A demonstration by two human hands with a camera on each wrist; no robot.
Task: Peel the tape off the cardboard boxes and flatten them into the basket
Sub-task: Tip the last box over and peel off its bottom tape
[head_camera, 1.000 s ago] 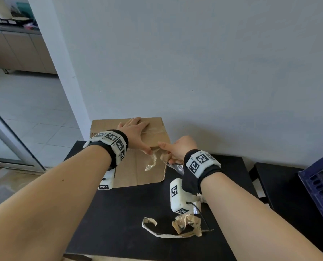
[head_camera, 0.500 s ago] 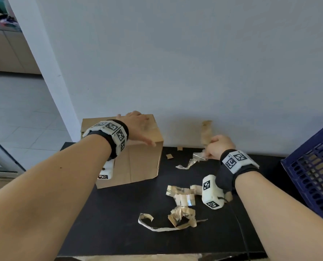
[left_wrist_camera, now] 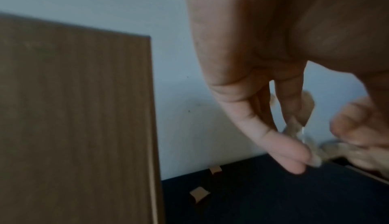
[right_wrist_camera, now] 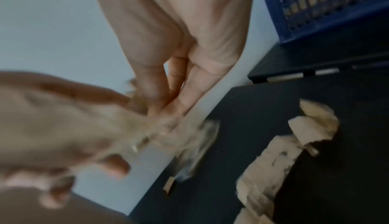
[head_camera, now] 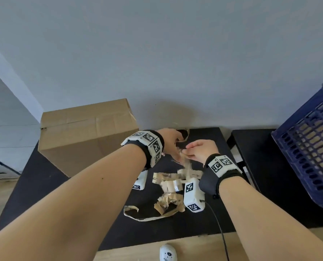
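Observation:
A closed brown cardboard box (head_camera: 85,136) (left_wrist_camera: 73,119) stands at the back left of the black table (head_camera: 62,213). To its right my two hands meet above the table. My left hand (head_camera: 172,147) (left_wrist_camera: 294,157) pinches one end of a crumpled strip of peeled tape (head_camera: 184,157) (left_wrist_camera: 311,146) (right_wrist_camera: 189,137). My right hand (head_camera: 192,152) (right_wrist_camera: 166,104) pinches the other end. The blue basket (head_camera: 307,146) (right_wrist_camera: 320,6) stands at the far right with flat cardboard showing through its holes.
A heap of peeled tape scraps (head_camera: 168,193) (right_wrist_camera: 284,152) lies on the table under my hands. Small cardboard bits (left_wrist_camera: 200,196) lie near the wall. A second black surface (head_camera: 260,176) carries the basket. A white shoe (head_camera: 168,254) shows on the wooden floor.
My left hand left the box top and came right to meet the right hand at the tape strip. My right hand drew in toward the middle. The view tilted down.

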